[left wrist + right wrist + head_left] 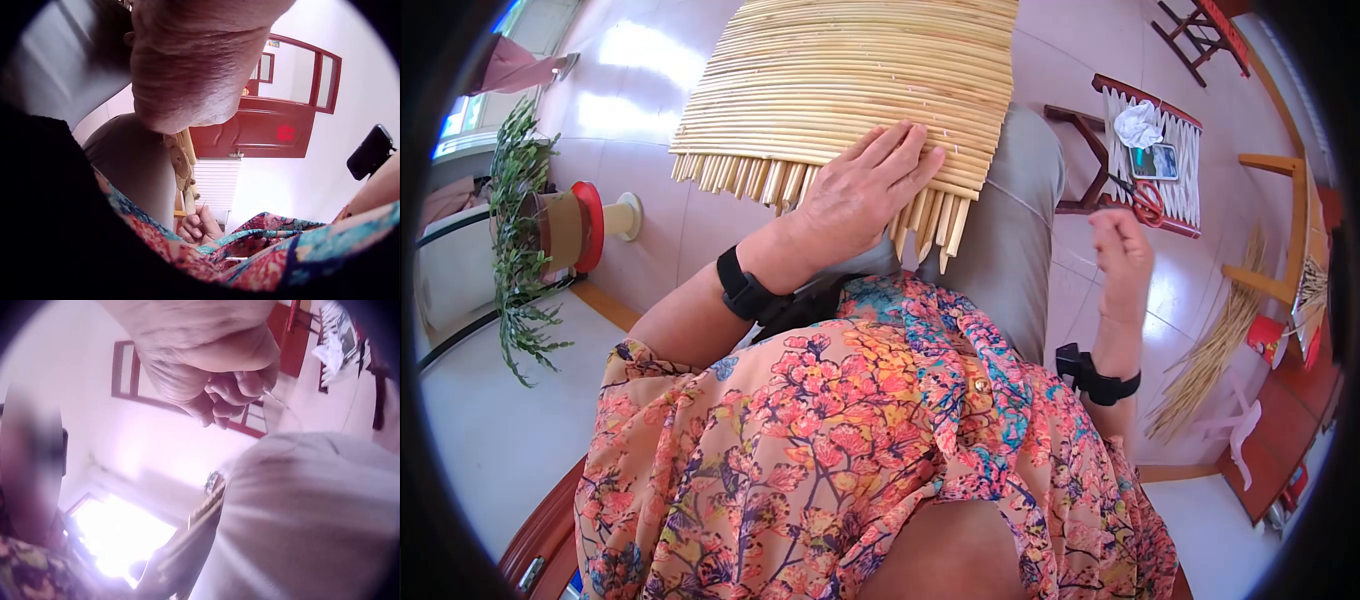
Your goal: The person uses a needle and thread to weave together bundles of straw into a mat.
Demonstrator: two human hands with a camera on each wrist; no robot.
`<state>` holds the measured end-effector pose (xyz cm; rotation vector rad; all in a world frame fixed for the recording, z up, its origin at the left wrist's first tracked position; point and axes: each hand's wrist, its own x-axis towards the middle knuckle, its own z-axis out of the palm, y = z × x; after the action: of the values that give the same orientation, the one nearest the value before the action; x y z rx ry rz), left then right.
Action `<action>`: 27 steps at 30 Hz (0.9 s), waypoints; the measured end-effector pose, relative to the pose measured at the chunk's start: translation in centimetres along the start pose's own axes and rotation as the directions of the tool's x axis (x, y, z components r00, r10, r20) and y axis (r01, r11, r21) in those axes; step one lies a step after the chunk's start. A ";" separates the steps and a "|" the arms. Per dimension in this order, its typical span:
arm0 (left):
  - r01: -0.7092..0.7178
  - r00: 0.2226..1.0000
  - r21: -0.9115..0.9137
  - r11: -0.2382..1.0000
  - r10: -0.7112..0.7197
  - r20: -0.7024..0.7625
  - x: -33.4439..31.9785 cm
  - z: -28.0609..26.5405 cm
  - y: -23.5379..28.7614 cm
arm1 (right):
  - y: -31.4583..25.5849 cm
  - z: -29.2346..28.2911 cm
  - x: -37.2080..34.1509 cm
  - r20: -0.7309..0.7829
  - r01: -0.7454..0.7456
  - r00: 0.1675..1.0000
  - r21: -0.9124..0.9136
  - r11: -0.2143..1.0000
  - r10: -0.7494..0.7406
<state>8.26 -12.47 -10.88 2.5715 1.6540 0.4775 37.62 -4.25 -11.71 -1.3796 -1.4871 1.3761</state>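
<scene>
A mat of pale stalks (840,90), laid side by side, rests across the person's lap. Uneven cut ends (937,218) stick out along its near edge. My left hand (865,190) lies on the mat near that edge, its fingers straight and spread over the stalks. To the right of the lap, my right hand (1122,255) is raised off the mat, fingers curled and pinching a thin white thread (292,412). The thread runs over the right thigh towards the mat. In the left wrist view, a thin needle-like line (204,204) rises from the right fingertips.
A low stool with a white corded seat (1183,195) stands at the right, bearing red-handled scissors (1148,204), a phone (1155,161) and crumpled white paper (1138,124). Loose stalks (1215,350) lie on the floor beside a wooden chair (1293,240). A leafy plant (518,220) hangs at the left.
</scene>
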 end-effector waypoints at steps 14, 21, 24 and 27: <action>0.006 1.000 0.015 1.000 -0.006 0.014 0.0 -0.5 -0.1 | -2.9 8.6 1.0 0.266 0.299 0.938 -0.306 0.904 -0.220; 0.019 1.000 -0.014 1.000 -0.018 0.020 -0.7 -0.5 -0.2 | -3.0 9.0 1.0 0.333 0.269 0.927 -0.272 0.924 -0.172; 0.006 1.000 0.053 0.999 -0.007 0.012 -0.5 -0.5 -0.1 | -3.8 9.2 1.0 0.247 0.218 0.958 -0.294 0.931 -0.146; 0.006 1.000 0.056 0.998 -0.006 -0.001 -0.8 -0.3 -0.2 | -3.5 9.1 1.5 0.283 0.192 0.953 -0.297 0.936 -0.105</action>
<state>7.69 -13.16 -10.79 2.6053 1.6985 0.4380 27.84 -4.62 -10.54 -1.2740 -2.0245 1.2983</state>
